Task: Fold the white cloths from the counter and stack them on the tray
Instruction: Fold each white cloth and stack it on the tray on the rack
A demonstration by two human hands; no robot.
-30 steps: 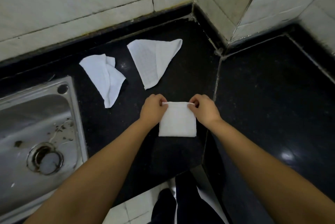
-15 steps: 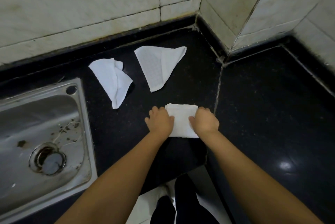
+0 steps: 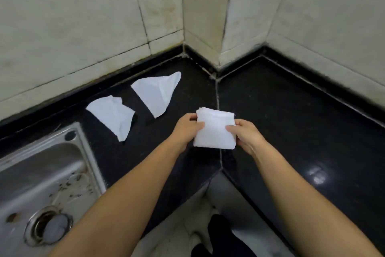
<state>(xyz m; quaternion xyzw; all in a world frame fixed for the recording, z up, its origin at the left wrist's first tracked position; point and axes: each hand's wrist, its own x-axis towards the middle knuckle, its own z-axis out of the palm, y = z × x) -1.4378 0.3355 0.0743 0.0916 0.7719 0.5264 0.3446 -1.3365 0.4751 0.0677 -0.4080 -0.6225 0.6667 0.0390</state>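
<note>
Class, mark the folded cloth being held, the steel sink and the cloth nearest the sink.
folded cloth (image 3: 214, 129), head view, its middle
steel sink (image 3: 41, 173), head view, basin floor
cloth nearest the sink (image 3: 113, 116), head view, its middle

My black counter (image 3: 291, 115) wraps the corner, glossy (light glinting on my right). Two loose white cloths lie flat, one (image 3: 113, 116) near the sink (image 3: 52, 165), one (image 3: 157, 92) by the wall.

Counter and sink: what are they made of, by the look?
Counter: probably polished black stone, granite-like; it is glossy, faintly speckled, with a bright glare patch and a seam line. Sink: looks like stainless steel, brushed and dull, with grey metallic sheen and dirt specks near its drain.
</note>
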